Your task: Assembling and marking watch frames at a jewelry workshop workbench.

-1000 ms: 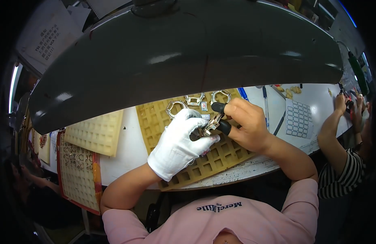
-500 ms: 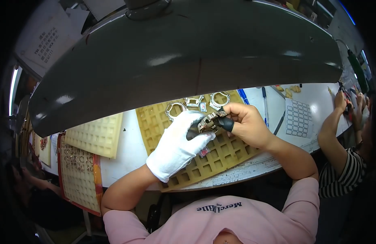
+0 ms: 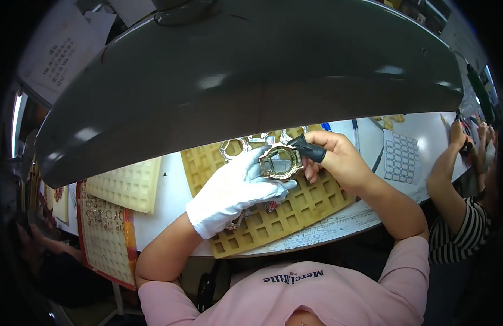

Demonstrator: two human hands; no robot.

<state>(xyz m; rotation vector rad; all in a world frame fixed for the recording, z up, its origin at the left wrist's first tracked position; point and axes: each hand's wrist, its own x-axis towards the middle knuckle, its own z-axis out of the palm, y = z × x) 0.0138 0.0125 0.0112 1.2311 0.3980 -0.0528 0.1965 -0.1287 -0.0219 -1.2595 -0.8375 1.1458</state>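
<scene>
In front of my chest, a gold-toned metal watch case (image 3: pixel 288 173) is held up between both hands, its round opening facing up. My left hand (image 3: pixel 221 198), in a white glove, grips its left side. On the right rim presses my right hand (image 3: pixel 338 155), with black covers on its fingertips. Below lies a yellow tray (image 3: pixel 221 249) of square pockets. Silvery watch cases (image 3: pixel 234 148) rest at its far side, partly hidden by the lamp. A metal piece (image 3: pixel 238 220) shows under my left wrist, and a small pink-red piece (image 3: pixel 272 206) sits near the glove.
A large dark lamp hood (image 3: pixel 251 81) hangs low over the table. To the left are a cream pocketed tray (image 3: pixel 132 187) and a red-edged tray holding rings (image 3: pixel 107 239). A gridded sheet (image 3: pixel 401 157) and pens lie right, near a co-worker's arm (image 3: pixel 442 160).
The watch case has been turned from edge-on to show its round opening. My left hand has shifted slightly left and down, uncovering a metal piece under the wrist.
</scene>
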